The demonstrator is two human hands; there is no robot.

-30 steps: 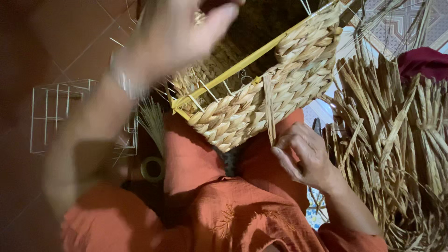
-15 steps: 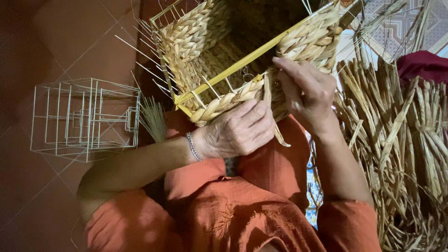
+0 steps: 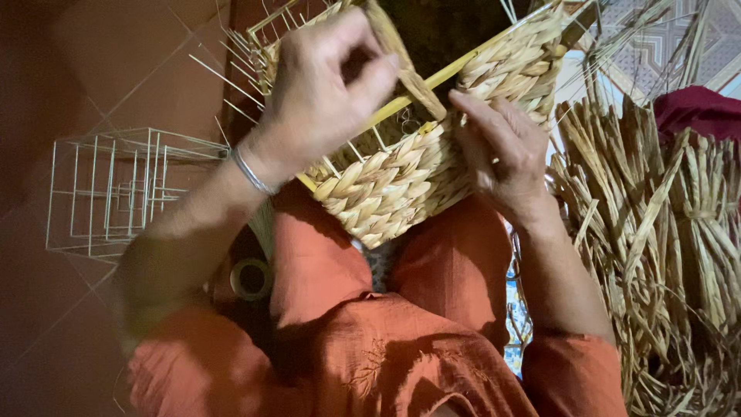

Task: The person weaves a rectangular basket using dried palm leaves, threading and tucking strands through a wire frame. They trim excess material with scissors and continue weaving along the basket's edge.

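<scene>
On the lap, the half-woven basket [image 3: 401, 162] looks light and stiff; the left hand [image 3: 324, 93] pinches a pliable straw strand [image 3: 405, 66] at twelve o'clock, the right hand [image 3: 502, 154] lies spread on its wall.

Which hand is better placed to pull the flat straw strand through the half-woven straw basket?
Left hand: it already pinches the flat straw strand above the half-woven straw basket. Right hand only braces the basket's side.

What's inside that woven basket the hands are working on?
Inside the woven basket you can see thin wire ribs and a dark hollow. The left hand covers part of the opening, so the bottom stays hidden.
</scene>
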